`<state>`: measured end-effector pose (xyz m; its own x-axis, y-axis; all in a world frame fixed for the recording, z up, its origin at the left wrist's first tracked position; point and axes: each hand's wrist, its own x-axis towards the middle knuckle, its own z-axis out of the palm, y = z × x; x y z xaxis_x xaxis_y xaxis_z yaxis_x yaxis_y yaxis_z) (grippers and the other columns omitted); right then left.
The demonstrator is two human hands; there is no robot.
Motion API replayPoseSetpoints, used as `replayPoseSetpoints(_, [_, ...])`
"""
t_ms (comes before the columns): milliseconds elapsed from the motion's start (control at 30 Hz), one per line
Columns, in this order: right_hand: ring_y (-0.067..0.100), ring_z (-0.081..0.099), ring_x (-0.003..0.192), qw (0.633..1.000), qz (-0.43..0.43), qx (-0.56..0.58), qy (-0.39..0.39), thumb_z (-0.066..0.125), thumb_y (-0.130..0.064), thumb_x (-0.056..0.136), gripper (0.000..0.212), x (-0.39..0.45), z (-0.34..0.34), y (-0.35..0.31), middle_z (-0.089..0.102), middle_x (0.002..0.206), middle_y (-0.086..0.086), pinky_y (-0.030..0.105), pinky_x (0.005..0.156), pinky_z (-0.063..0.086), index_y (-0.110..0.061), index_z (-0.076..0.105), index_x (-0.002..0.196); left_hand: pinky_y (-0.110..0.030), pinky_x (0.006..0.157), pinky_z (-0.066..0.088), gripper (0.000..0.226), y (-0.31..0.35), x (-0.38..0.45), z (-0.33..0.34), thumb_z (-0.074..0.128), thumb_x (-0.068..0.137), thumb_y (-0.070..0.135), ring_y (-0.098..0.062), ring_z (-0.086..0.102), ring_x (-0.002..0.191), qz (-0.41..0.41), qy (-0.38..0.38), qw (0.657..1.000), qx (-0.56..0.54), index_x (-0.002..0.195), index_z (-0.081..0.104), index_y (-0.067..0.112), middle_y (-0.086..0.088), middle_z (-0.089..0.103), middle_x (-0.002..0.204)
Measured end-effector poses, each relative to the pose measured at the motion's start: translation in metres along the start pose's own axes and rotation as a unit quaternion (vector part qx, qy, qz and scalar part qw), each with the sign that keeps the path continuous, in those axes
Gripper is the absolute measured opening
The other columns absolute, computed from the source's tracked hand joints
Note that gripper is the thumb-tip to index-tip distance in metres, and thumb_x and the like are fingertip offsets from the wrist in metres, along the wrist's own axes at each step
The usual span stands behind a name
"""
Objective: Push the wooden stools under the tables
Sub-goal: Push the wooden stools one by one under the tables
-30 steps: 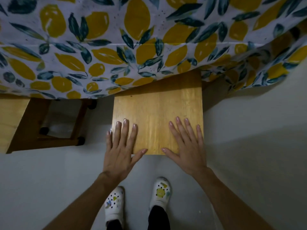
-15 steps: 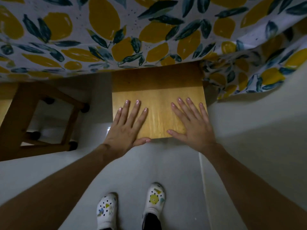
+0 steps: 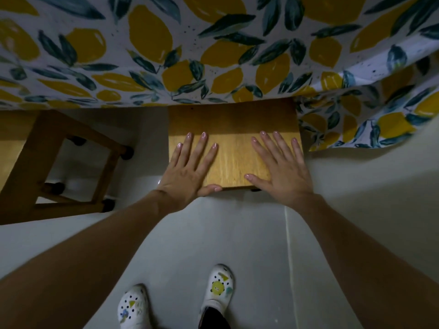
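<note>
Stool: the stool's seat (image 3: 234,160) stands on the floor (image 3: 213,233), its far part in shadow beneath the near edge of the surface (image 3: 213,55), its near part not yet under.
Left hand: the left hand (image 3: 187,173) lies flat on the seat's near left corner, fingers straight and spread, thumb against the near edge, gripping nothing.
Right hand: the right hand (image 3: 282,173) mirrors it at the near right corner, also flat and holding nothing.
Reason: one palm per corner probably keeps the push straight.
Tablecloth: the tablecloth's hanging corner (image 3: 356,119) droops just beside the seat's far right corner.
Second stool: the second stool (image 3: 28,167) stands to the left, apart.
</note>
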<state>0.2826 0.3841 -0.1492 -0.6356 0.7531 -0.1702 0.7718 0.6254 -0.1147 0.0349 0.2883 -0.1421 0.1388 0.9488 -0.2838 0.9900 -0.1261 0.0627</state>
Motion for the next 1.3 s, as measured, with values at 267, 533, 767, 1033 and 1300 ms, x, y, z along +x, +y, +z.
replayPoseSetpoints(267, [0.014,-0.023,0.146,0.997,0.058,-0.006,-0.054,0.007,-0.061,0.095,0.064,0.002,-0.007,-0.018,-0.019,0.160,-0.009,0.046,0.118,-0.013,-0.035,-0.012,0.151,-0.041,0.111,-0.022,0.078,-0.011,-0.001,-0.009,0.013,0.091,0.067,-0.026,-0.035,0.138,0.024,-0.047,0.992,-0.117,0.146,-0.023,0.025,-0.004,-0.032,0.154])
replayPoseSetpoints(533, [0.022,-0.010,0.149,0.980,0.168,0.101,0.034,0.010,-0.066,0.092,0.079,0.004,-0.015,-0.156,-0.005,0.163,0.007,0.050,0.119,-0.007,-0.018,0.005,0.154,-0.034,0.115,-0.019,0.065,-0.096,-0.095,0.003,0.020,0.099,0.048,-0.013,-0.023,0.144,-0.092,0.078,0.969,-0.216,0.151,-0.005,0.018,0.000,-0.014,0.160])
replayPoseSetpoints(767, [0.021,-0.006,0.150,0.978,0.107,0.162,0.078,0.025,-0.063,0.091,0.079,0.051,0.006,-0.372,-0.001,0.163,0.007,0.047,0.120,-0.004,-0.017,0.014,0.154,-0.043,0.119,-0.005,0.060,-0.278,-0.238,0.012,0.021,0.100,0.043,-0.020,-0.010,0.147,-0.236,0.127,0.953,-0.139,0.151,0.010,0.014,-0.004,0.001,0.161])
replayPoseSetpoints(1033, [0.029,-0.003,0.150,0.983,0.009,0.168,0.070,0.033,-0.066,0.087,0.081,0.124,0.027,-0.601,0.004,0.163,0.009,0.054,0.119,-0.004,-0.018,0.021,0.152,-0.048,0.117,-0.008,0.071,-0.455,-0.351,0.044,0.023,0.093,0.060,-0.022,-0.016,0.146,-0.330,0.098,0.933,-0.108,0.152,0.004,0.025,-0.002,-0.008,0.161])
replayPoseSetpoints(1300, [0.034,-0.017,0.147,0.998,0.047,0.029,-0.009,0.019,-0.080,0.083,0.086,0.148,0.049,-0.653,-0.013,0.162,0.007,0.066,0.112,-0.007,-0.034,0.000,0.153,-0.056,0.117,0.000,0.073,-0.513,-0.331,0.065,0.015,0.084,0.077,-0.030,-0.014,0.146,-0.315,0.053,0.937,-0.140,0.146,-0.009,0.047,0.001,-0.018,0.160])
